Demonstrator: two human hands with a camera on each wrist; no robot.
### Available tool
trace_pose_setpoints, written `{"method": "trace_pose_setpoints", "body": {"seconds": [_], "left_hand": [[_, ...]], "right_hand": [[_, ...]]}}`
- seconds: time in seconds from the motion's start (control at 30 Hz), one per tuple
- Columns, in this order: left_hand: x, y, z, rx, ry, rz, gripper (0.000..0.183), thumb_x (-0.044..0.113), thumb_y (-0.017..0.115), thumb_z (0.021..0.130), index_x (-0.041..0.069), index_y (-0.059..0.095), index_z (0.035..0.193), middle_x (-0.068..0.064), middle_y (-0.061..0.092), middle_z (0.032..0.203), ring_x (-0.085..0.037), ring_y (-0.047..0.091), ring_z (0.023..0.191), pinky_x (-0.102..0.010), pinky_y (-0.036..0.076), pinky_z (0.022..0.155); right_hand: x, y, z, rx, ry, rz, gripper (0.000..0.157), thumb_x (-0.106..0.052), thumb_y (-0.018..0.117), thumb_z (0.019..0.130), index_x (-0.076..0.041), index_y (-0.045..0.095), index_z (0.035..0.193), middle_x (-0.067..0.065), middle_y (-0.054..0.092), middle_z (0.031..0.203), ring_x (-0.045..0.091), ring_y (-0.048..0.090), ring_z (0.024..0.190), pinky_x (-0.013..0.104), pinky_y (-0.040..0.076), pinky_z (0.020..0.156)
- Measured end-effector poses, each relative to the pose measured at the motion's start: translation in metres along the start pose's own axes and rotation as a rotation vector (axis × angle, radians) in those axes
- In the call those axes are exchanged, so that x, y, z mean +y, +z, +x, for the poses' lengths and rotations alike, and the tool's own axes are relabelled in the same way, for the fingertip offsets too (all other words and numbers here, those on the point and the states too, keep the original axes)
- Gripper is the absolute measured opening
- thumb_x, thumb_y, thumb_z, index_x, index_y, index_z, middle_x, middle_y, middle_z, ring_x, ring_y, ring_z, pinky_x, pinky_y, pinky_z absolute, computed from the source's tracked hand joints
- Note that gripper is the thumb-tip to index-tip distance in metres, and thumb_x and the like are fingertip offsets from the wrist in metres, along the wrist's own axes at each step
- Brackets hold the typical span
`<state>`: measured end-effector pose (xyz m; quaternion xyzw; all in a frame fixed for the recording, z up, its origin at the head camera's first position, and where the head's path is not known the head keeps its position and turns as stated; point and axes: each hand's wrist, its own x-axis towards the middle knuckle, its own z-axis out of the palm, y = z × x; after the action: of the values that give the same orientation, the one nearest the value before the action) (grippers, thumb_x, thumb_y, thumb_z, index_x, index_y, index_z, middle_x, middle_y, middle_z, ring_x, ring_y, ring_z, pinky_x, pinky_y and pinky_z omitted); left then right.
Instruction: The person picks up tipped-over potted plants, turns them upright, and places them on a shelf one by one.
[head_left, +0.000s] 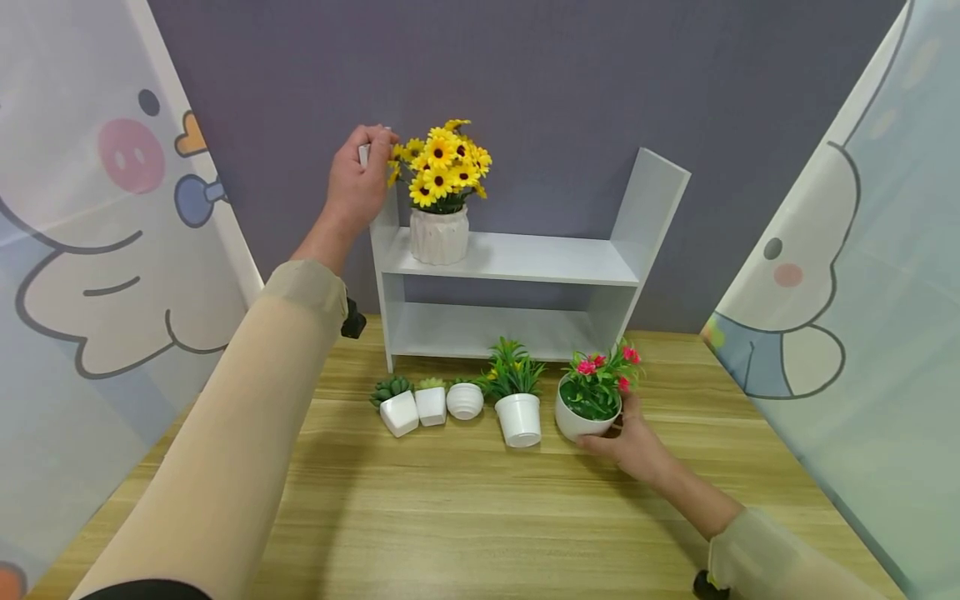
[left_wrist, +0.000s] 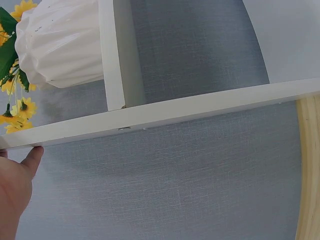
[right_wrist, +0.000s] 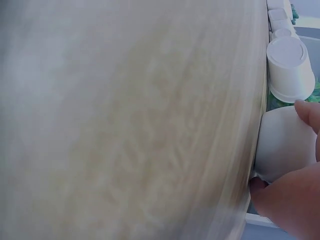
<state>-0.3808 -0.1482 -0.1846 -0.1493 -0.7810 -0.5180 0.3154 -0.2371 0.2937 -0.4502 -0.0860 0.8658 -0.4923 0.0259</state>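
Observation:
My left hand (head_left: pixel 363 177) grips the top of the left side panel of a white two-tier shelf (head_left: pixel 517 258). In the left wrist view the thumb of that hand (left_wrist: pixel 15 187) lies against the panel's edge. Beside it on the upper board stands a ribbed white pot of yellow flowers (head_left: pixel 439 233). My right hand (head_left: pixel 633 442) holds a round white pot with pink flowers (head_left: pixel 581 421), which leans on the table before the shelf's right end. Thumb and fingers wrap the bowl of this pot (right_wrist: pixel 285 142) in the right wrist view.
Left of the pink flowers, a taller white pot with a leafy plant (head_left: pixel 519 419) lies tipped on the wooden table (head_left: pixel 450 517). Several small white succulent pots (head_left: pixel 431 406) lie farther left. A grey wall panel (head_left: pixel 540 83) stands behind, with printed cartoon sheets (head_left: pixel 817 250) at both sides.

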Motion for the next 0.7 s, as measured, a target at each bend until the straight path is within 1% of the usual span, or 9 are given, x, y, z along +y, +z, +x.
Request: {"method": "trace_pose_setpoints", "body": {"seconds": [0.17, 0.3, 0.37, 0.5, 0.6, 0.7], "left_hand": [[0.0, 0.0, 0.0, 0.0, 0.004, -0.007, 0.039, 0.046, 0.046, 0.117, 0.01, 0.06, 0.116, -0.001, 0.052, 0.169, -0.001, 0.035, 0.162, -0.03, 0.039, 0.129], [0.0, 0.001, 0.001, 0.001, 0.006, -0.016, 0.038, 0.046, 0.047, 0.117, 0.01, 0.06, 0.114, -0.003, 0.054, 0.167, -0.001, 0.035, 0.162, -0.03, 0.038, 0.13], [0.0, 0.001, 0.001, 0.0, 0.006, -0.016, 0.038, 0.046, 0.047, 0.117, 0.01, 0.06, 0.113, -0.003, 0.055, 0.166, -0.001, 0.035, 0.162, -0.029, 0.037, 0.13], [0.0, 0.001, 0.001, -0.001, 0.01, -0.017, 0.039, 0.045, 0.046, 0.117, 0.008, 0.059, 0.114, -0.004, 0.056, 0.165, -0.001, 0.035, 0.162, -0.029, 0.035, 0.131], [-0.001, 0.001, 0.001, 0.002, 0.012, -0.014, 0.04, 0.045, 0.046, 0.118, 0.008, 0.059, 0.114, -0.004, 0.056, 0.165, -0.002, 0.035, 0.162, -0.028, 0.034, 0.131], [-0.001, 0.001, 0.001, 0.004, 0.007, -0.01, 0.04, 0.045, 0.046, 0.118, 0.007, 0.059, 0.115, -0.003, 0.055, 0.166, -0.001, 0.035, 0.162, -0.029, 0.034, 0.131]], "right_hand": [[0.002, -0.001, 0.001, -0.013, 0.021, 0.025, 0.111, -0.02, 0.088, 0.094, 0.002, 0.008, 0.168, 0.031, 0.047, 0.161, 0.043, 0.057, 0.143, 0.016, 0.051, 0.096], [0.0, 0.0, 0.0, -0.003, 0.029, 0.027, 0.109, -0.021, 0.088, 0.094, 0.002, 0.011, 0.168, 0.03, 0.048, 0.161, 0.042, 0.058, 0.142, 0.015, 0.051, 0.095], [-0.001, -0.001, 0.0, 0.001, 0.024, 0.034, 0.11, -0.021, 0.088, 0.095, 0.002, 0.011, 0.169, 0.031, 0.048, 0.162, 0.043, 0.057, 0.144, 0.016, 0.052, 0.096], [-0.007, -0.002, 0.0, 0.015, 0.0, 0.05, 0.11, -0.023, 0.088, 0.096, 0.001, 0.011, 0.17, 0.03, 0.047, 0.163, 0.044, 0.056, 0.146, 0.019, 0.054, 0.099], [-0.012, -0.004, 0.002, 0.037, -0.03, 0.069, 0.108, -0.023, 0.088, 0.096, -0.004, 0.013, 0.171, 0.028, 0.047, 0.164, 0.044, 0.058, 0.144, 0.018, 0.055, 0.097], [-0.018, -0.006, 0.004, 0.059, -0.079, 0.087, 0.105, -0.021, 0.088, 0.096, -0.009, 0.016, 0.172, 0.025, 0.048, 0.163, 0.043, 0.059, 0.142, 0.015, 0.055, 0.095]]}}
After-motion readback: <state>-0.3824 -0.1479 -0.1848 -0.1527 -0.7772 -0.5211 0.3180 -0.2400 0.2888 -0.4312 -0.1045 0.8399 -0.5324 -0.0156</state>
